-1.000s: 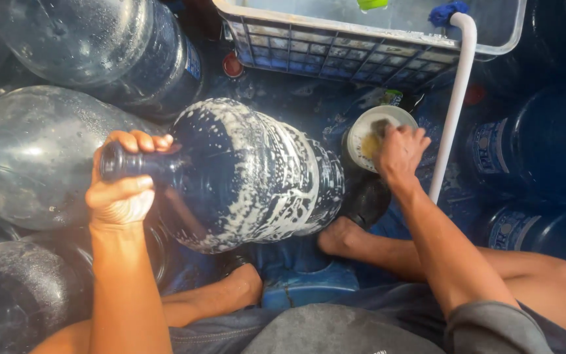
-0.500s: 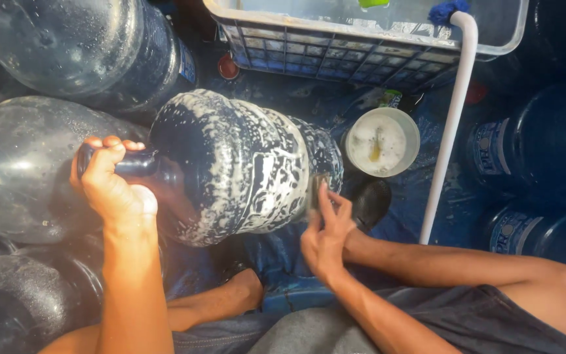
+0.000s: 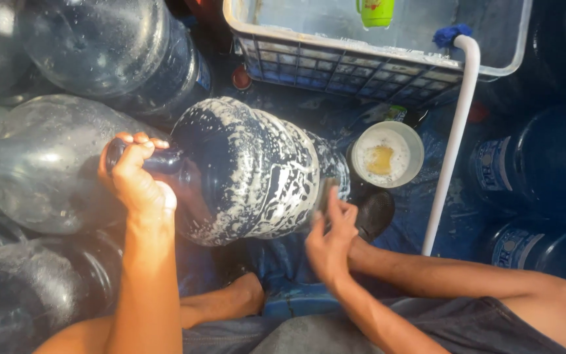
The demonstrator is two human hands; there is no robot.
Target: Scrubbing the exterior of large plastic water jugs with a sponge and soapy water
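Soapy jug (image 3: 257, 174) lies hemmed by clear bottles (image 3: 54, 164), crate (image 3: 361, 65), bowl (image 3: 388, 154).

Body as seen from the head camera: both forearms bare to past the elbow — no sleeves, watch, bands or gloves in view. Left hand (image 3: 135, 187) and right hand (image 3: 329, 239) bare, no rings visible. Grey fabric shorts (image 3: 375, 331) cover the lap at the lower edge of the frame — plain, no pattern discernible. Bare foot (image 3: 247, 295) visible below the knees, no footwear.
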